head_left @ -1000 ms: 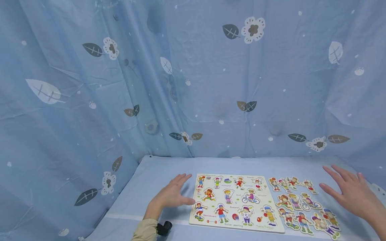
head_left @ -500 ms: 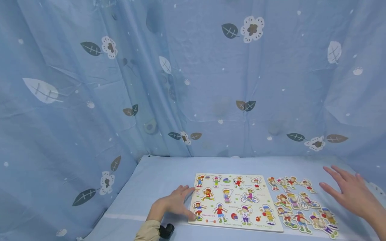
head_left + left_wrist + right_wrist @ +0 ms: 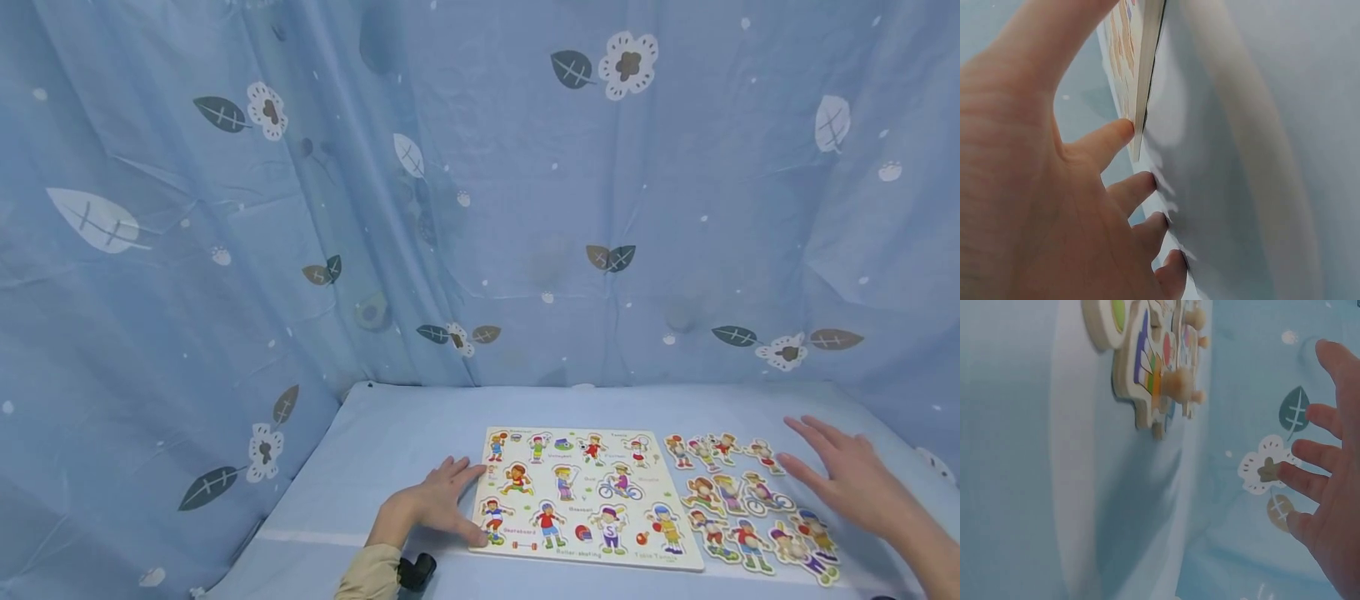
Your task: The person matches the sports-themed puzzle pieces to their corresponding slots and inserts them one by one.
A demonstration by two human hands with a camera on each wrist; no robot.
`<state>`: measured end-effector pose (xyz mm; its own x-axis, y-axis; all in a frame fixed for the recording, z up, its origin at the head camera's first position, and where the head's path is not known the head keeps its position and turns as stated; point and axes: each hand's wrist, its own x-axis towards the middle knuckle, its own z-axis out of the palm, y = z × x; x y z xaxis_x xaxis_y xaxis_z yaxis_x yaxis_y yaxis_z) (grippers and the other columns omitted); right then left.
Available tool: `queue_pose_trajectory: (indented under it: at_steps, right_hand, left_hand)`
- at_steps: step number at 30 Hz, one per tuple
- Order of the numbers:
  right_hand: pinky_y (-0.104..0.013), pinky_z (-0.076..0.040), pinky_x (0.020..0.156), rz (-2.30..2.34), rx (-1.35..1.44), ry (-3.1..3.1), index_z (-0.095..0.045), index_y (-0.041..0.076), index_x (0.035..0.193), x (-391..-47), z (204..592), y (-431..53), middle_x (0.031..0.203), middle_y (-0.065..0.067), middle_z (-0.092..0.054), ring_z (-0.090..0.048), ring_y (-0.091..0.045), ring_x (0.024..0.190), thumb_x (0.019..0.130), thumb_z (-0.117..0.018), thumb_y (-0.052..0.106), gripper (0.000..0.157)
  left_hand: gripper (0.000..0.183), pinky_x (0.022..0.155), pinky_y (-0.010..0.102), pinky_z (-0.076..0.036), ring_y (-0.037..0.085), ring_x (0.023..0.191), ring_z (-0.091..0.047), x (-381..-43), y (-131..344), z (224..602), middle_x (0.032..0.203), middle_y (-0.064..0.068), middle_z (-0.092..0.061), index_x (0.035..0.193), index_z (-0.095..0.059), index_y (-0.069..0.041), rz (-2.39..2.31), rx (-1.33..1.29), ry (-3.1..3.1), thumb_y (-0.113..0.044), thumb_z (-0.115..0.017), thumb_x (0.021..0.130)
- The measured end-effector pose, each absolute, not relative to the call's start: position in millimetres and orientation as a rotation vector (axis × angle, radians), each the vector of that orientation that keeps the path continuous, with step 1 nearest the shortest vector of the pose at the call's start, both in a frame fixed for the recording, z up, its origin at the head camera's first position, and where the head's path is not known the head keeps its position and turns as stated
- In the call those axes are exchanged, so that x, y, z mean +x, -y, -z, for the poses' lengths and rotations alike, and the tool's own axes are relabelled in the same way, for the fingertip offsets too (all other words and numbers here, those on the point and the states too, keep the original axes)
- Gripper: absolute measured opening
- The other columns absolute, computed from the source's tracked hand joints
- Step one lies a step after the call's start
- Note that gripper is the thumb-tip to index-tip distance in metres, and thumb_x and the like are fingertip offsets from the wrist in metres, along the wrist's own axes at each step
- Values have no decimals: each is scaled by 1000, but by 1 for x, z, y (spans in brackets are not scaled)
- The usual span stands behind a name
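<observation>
A pale wooden puzzle board printed with sports figures lies flat on the table. My left hand rests at its left side, thumb on the lower left corner and index finger at the edge. In the left wrist view the index fingertip touches the board's edge, with the other fingers spread on the cloth. Several figure-shaped puzzle pieces lie in rows right of the board; round wooden knobs stick up from them. My right hand hovers beside these pieces, fingers spread, holding nothing.
Light blue cloth covers the table. A blue curtain with flowers and leaves hangs behind and to the left. A small black device sits at my left wrist.
My left hand has come down and right onto the board's left edge, its thumb now at the lower corner. The right hand has moved slightly left, nearer the puzzle pieces.
</observation>
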<state>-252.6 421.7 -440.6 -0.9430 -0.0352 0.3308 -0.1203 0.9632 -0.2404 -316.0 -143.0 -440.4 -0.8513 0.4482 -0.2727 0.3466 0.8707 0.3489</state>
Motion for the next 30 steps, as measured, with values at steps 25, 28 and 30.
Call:
queue_pose_trajectory:
  at_steps: [25, 28, 30]
  right_hand:
    - [-78, -39, 87, -501, 152, 2910, -43, -7, 141, -259, 432, -384, 134, -42, -44, -41, -62, 118, 93, -63, 52, 79]
    - [-74, -43, 86, -525, 177, 2906, -43, -6, 142, -261, 432, -379, 134, -40, -45, -45, -59, 117, 93, -64, 51, 79]
    - [-72, -46, 84, -529, 203, 2897, -44, -6, 142, -263, 432, -375, 133, -39, -46, -49, -57, 115, 93, -65, 50, 77]
  left_hand:
    - [104, 121, 58, -20, 37, 150, -17, -313, 141, 440, 161, 12, -28, 154, -35, -21, -409, 577, -2709, -57, -83, 69]
    - [104, 121, 57, -20, 37, 150, -17, -313, 142, 440, 161, 12, -28, 154, -35, -21, -401, 570, -2710, -58, -82, 69]
    - [104, 121, 58, -20, 37, 150, -17, -313, 142, 441, 161, 11, -27, 154, -35, -21, -401, 572, -2712, -58, -82, 69]
